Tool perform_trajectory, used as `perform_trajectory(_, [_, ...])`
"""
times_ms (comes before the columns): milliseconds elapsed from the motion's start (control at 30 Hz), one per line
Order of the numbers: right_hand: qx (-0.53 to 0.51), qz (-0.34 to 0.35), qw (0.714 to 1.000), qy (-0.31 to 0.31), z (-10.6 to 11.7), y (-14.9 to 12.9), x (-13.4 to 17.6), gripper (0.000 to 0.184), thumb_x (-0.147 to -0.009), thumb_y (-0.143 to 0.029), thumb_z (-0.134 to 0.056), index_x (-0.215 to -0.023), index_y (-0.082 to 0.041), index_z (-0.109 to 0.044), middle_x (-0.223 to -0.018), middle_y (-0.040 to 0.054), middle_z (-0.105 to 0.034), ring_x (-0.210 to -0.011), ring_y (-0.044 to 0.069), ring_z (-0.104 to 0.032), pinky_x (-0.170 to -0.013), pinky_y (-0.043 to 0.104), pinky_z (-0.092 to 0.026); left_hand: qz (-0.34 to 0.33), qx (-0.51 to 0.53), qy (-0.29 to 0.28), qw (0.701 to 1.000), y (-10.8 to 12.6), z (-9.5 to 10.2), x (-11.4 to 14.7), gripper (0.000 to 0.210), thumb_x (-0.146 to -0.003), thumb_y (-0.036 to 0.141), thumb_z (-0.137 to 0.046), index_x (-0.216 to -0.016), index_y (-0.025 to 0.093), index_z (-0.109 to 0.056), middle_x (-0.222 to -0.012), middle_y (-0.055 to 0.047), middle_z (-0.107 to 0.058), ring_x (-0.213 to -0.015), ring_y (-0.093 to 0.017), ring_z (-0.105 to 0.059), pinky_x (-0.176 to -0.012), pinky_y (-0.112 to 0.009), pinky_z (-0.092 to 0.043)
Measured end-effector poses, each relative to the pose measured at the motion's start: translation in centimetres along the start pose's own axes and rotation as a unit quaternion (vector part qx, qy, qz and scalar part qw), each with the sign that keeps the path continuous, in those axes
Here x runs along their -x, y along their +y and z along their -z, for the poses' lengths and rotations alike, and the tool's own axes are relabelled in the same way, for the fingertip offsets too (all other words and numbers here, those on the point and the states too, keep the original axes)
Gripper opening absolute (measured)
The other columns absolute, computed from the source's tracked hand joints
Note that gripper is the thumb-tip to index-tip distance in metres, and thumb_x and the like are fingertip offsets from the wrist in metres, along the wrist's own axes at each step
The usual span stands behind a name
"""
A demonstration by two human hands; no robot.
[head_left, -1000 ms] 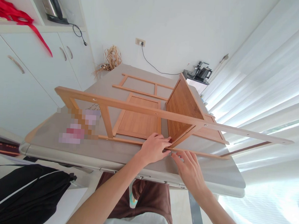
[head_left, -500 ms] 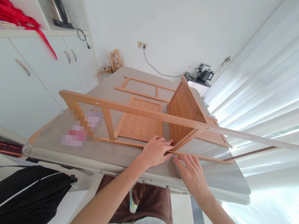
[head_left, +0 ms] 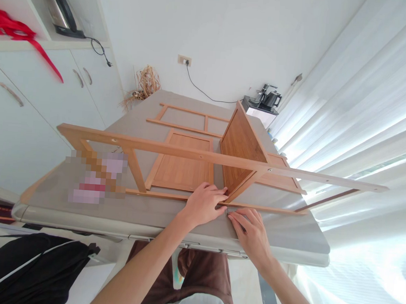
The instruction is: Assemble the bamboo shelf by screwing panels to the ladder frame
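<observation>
A: What's around, seen from the head camera?
B: A grey-topped table (head_left: 284, 232) fills the middle. On it the wooden frame (head_left: 182, 151) stands on its long side, running left to right, with the upright panel (head_left: 243, 150) just behind it. A flat panel (head_left: 183, 162) and a second frame (head_left: 184, 127) lie farther back.
A: And beyond?
B: A steel kettle (head_left: 58, 10) and a red ribbon (head_left: 10, 23) on the shelf at left, dried stalks (head_left: 147, 83) by the wall, a black kettle (head_left: 272, 100) at the back right, a black bag (head_left: 31, 265) at lower left.
A: Anything in the way?
B: The frame's upper rail crosses in front of the panel, and blurring hides something at the table's left.
A: The hands?
B: The left hand (head_left: 204, 203) is clamped on the frame's lower rail at the panel's foot. The right hand (head_left: 251, 227) has its fingertips drawn close together at a thin piece (head_left: 227, 210); I can't tell whether they grip it.
A: Their pose?
B: Both backs face up, forearms slanting inward from below, hands just beside each other.
</observation>
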State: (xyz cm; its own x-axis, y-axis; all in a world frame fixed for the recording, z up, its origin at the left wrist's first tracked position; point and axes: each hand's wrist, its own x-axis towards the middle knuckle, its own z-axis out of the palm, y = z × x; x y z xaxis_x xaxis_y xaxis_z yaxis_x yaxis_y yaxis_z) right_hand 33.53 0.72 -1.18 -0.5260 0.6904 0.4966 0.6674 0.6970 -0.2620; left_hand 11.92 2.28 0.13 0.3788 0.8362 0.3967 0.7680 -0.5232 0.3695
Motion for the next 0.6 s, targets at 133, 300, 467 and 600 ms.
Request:
perform_trajectory(133, [0.015, 0.035, 0.999, -0.010, 0.6, -0.1, -0.2, 0.015, -0.095, -0.016, -0.055, -0.099, -0.021, -0.069, -0.095, 0.0052, -0.066, -0.090, 0.018, -0.056, -0.084, 0.034, -0.041, 0.000, 0.001, -0.004, 1.000, 0.1, 0.1, 0.0, 0.016, -0.091, 0.035, -0.061, -0.100, 0.024, -0.068, -0.127, 0.003, -0.067, -0.100, -0.018, -0.062, -0.096, -0.038, -0.039])
perform_trajectory(300, [0.068, 0.047, 0.996, -0.012, 0.9, -0.5, -0.7, 0.017, -0.095, -0.013, -0.053, -0.099, -0.021, -0.068, -0.090, 0.0046, -0.066, -0.087, 0.018, -0.054, -0.087, 0.035, -0.040, -0.004, -0.001, -0.010, 1.000, 0.1, 0.2, 0.0, 0.018, -0.093, 0.036, -0.060, -0.104, 0.025, -0.069, -0.125, 0.002, -0.068, -0.101, -0.019, -0.061, -0.095, -0.038, -0.039])
perform_trajectory(467, [0.107, 0.058, 0.992, -0.024, 0.9, -0.7, -0.8, 0.019, -0.094, -0.010, -0.052, -0.100, -0.020, -0.067, -0.091, 0.0055, -0.064, -0.087, 0.019, -0.054, -0.087, 0.036, -0.040, -0.001, -0.008, -0.014, 1.000, 0.1, 0.2, 0.0, 0.018, -0.093, 0.035, -0.059, -0.105, 0.025, -0.069, -0.128, 0.001, -0.066, -0.101, -0.019, -0.061, -0.095, -0.038, -0.039])
perform_trajectory(600, [0.140, 0.080, 0.986, -0.033, 1.3, -0.9, -0.9, 0.026, -0.093, -0.005, -0.046, -0.102, -0.019, -0.066, -0.091, 0.0062, -0.064, -0.087, 0.019, -0.053, -0.089, 0.038, -0.040, 0.002, -0.002, -0.013, 1.000, 0.1, 0.2, 0.0, 0.018, -0.092, 0.034, -0.061, -0.104, 0.024, -0.069, -0.128, 0.001, -0.066, -0.101, -0.018, -0.061, -0.095, -0.038, -0.039])
